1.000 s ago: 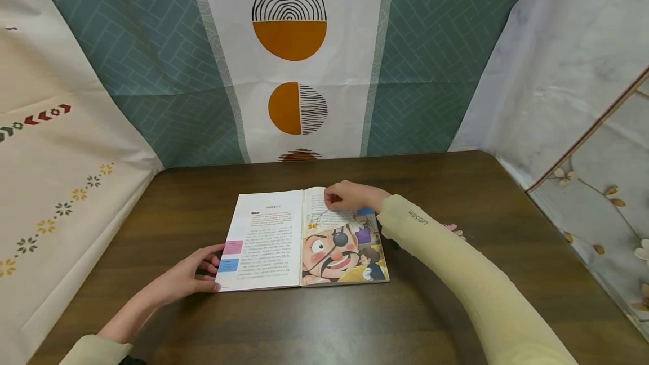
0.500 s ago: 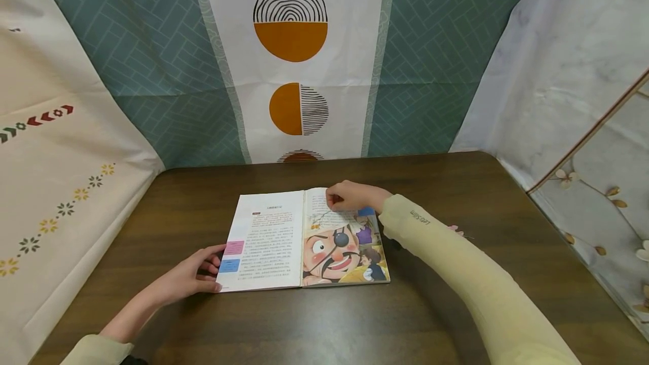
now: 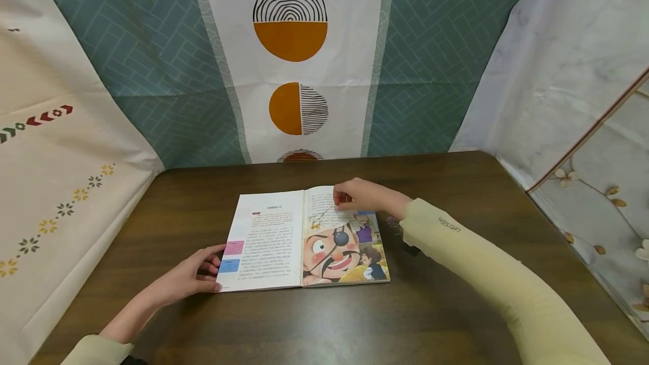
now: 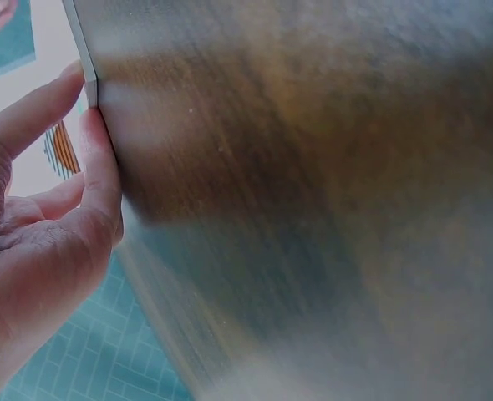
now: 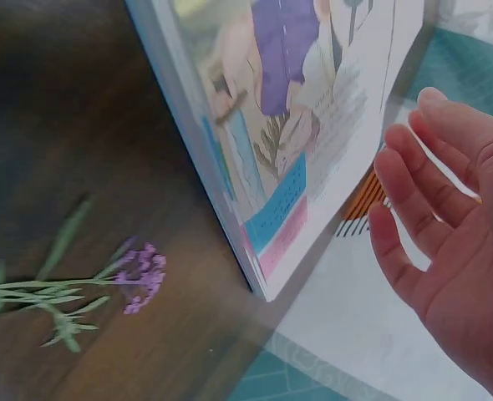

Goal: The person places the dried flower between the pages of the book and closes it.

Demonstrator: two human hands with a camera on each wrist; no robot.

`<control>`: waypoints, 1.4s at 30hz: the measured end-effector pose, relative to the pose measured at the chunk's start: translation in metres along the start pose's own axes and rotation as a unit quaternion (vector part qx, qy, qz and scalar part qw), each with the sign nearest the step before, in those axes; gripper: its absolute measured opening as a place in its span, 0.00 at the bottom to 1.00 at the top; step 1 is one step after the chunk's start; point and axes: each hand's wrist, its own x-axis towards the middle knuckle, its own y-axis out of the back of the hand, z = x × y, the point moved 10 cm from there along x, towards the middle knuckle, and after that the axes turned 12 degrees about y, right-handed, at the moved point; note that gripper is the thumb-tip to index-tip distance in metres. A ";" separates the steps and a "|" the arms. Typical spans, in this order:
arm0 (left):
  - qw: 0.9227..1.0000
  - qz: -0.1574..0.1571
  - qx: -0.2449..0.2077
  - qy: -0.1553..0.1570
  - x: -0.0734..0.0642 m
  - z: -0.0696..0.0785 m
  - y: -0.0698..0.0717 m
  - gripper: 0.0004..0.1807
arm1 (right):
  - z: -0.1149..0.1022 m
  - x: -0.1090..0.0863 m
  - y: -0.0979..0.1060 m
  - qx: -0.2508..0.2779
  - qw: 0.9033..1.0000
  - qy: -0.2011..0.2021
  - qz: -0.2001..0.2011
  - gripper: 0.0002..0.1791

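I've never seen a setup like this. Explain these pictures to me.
No machine here, just a person's two bare hands. The wide pictures come from a camera worn on the head, looking forward and down; the two closer ones come from a camera on each wrist. On the dark wooden table lies an open picture book. The left hand touches its left edge. The right hand is above the right page, fingers loosely curved, with nothing visible in them. A sprig of purple flowers lies on the table beside the book, clearest in the right wrist picture. Small yellow flowers show on the right page too; I can't tell whether they are real or printed.
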 end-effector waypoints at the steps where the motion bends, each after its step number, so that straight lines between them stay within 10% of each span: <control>1: 1.000 0.000 0.000 0.000 0.000 0.000 0.000 0.48 | -0.002 -0.004 0.000 0.001 1.000 -0.001 0.005 0.04; 18: 1.000 -0.003 -0.006 -0.005 -0.003 0.001 0.000 0.49 | -0.042 -0.073 -0.015 -0.014 0.998 -0.003 0.068 0.09; 42: 1.000 0.004 -0.001 0.008 -0.001 0.000 0.000 0.50 | -0.059 -0.118 -0.054 -0.004 0.999 -0.012 0.045 0.24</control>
